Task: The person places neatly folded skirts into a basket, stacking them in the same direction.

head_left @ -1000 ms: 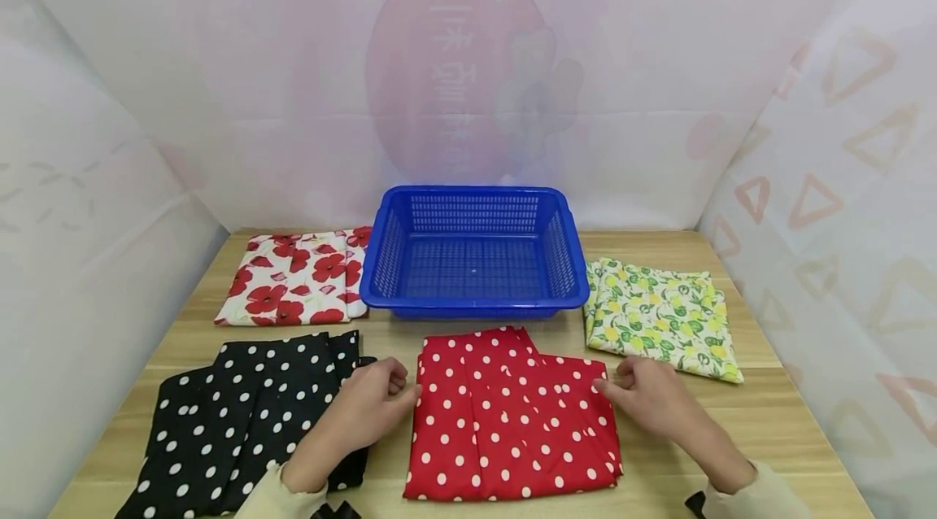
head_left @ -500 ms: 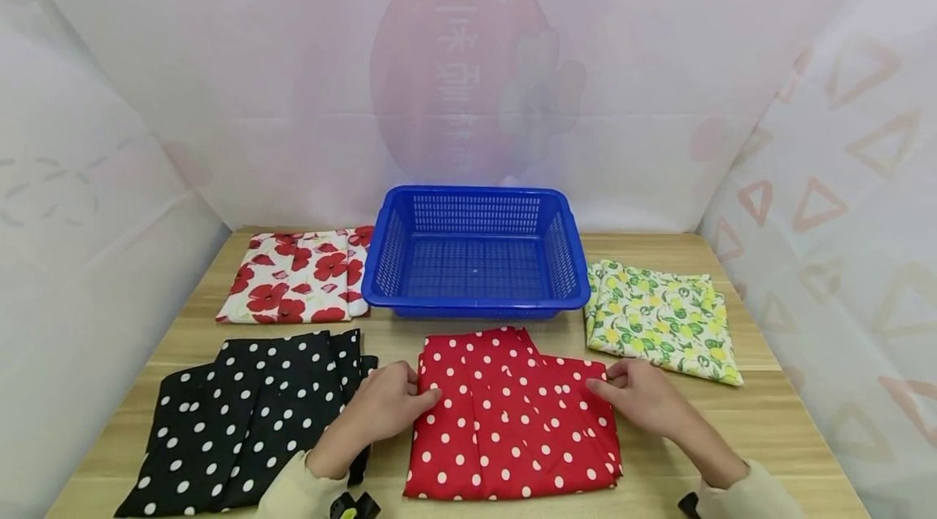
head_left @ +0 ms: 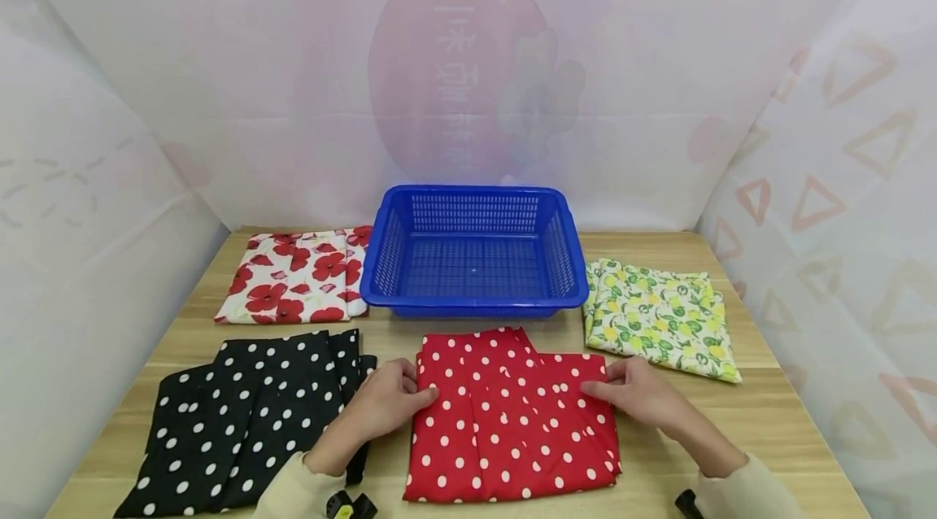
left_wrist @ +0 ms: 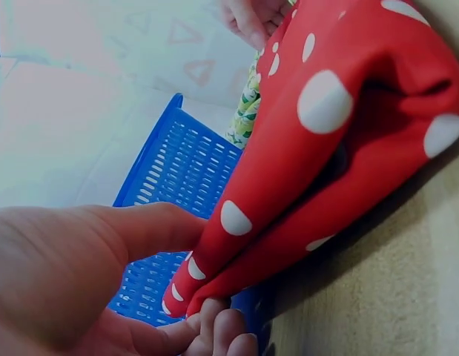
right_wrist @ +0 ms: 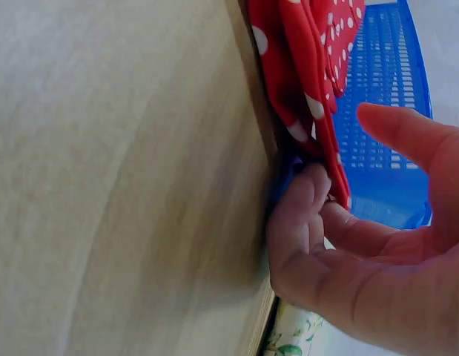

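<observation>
A folded red cloth with white polka dots [head_left: 505,429] lies flat in the front middle of the table. At its left edge my left hand [head_left: 388,399] pinches it, thumb on top; the left wrist view shows that thumb [left_wrist: 166,226] against the upper layer and fingertips [left_wrist: 229,326] at the lower edge. My right hand [head_left: 644,393] holds the right edge, its thumb over the cloth. Up close in the right wrist view, curled fingers [right_wrist: 299,222] tuck under the folded layers. Behind the cloth stands a blue plastic basket [head_left: 476,311] with nothing in it.
A folded black polka-dot cloth [head_left: 234,421] lies at the front left, close to my left forearm. Further back are a white cloth with red flowers [head_left: 293,279] at left and a lemon-print cloth [head_left: 659,320] at right. Printed white hangings [head_left: 293,96] enclose the wooden table [head_left: 769,438].
My left hand has moved right from beside the red cloth onto its left edge. My right hand has shifted slightly left, its thumb further over the cloth.
</observation>
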Demonstrator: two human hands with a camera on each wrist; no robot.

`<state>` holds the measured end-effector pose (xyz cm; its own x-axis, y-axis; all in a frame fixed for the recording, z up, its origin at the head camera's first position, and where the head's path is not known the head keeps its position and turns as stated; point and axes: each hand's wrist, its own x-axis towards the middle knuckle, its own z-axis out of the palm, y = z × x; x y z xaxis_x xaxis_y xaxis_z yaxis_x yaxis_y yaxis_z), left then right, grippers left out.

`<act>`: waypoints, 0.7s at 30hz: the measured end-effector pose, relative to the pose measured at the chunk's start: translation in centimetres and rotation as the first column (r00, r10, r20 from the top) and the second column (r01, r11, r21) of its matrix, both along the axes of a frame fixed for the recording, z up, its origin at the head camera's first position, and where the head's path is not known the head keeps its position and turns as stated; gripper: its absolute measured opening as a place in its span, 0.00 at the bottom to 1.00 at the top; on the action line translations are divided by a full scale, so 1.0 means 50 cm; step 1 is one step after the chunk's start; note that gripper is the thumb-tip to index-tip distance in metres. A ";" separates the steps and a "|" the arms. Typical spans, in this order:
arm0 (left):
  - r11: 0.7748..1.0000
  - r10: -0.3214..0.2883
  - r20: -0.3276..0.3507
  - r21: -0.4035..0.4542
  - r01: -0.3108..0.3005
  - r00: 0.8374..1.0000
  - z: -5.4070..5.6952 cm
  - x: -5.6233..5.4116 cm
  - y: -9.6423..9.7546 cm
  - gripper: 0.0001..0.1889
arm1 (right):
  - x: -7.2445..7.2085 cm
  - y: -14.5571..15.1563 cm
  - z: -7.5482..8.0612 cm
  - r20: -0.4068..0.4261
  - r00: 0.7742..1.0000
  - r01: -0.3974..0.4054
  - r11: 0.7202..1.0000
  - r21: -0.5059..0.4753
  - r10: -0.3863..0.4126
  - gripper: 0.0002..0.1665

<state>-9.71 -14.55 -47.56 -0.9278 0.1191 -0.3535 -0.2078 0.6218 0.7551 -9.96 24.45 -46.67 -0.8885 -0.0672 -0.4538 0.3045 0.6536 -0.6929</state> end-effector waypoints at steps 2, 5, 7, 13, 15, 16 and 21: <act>1.000 0.003 -0.003 0.018 -0.003 1.000 -0.001 0.001 0.000 0.16 | 0.002 -0.004 -0.001 0.002 1.000 -0.020 1.000 -0.005 0.020 0.24; 0.999 -0.001 -0.012 0.052 0.002 1.000 0.000 0.003 0.001 0.17 | 0.006 -0.009 -0.002 -0.014 0.999 -0.041 0.999 -0.021 0.040 0.27; 0.997 -0.004 -0.023 0.079 0.006 1.000 0.002 0.004 0.001 0.17 | 0.008 -0.012 -0.002 -0.022 0.999 -0.045 0.998 -0.040 0.044 0.30; 0.986 -0.006 -0.031 0.168 0.011 0.999 0.002 0.006 -0.002 0.18 | 0.009 -0.024 0.001 0.003 1.000 -0.024 0.994 -0.108 0.025 0.35; 0.978 -0.008 -0.013 0.206 0.011 1.000 -0.002 0.005 -0.003 0.19 | 0.009 -0.028 0.000 0.017 1.000 -0.001 0.994 -0.112 0.003 0.36; 0.974 -0.014 -0.004 0.226 0.014 1.000 -0.003 0.005 -0.004 0.19 | 0.010 -0.030 0.000 0.025 1.000 0.011 0.993 -0.117 -0.008 0.37; 0.953 -0.051 0.024 0.299 0.042 0.998 -0.010 0.005 -0.009 0.23 | 0.017 -0.037 -0.008 0.036 0.998 0.046 0.987 -0.156 -0.041 0.36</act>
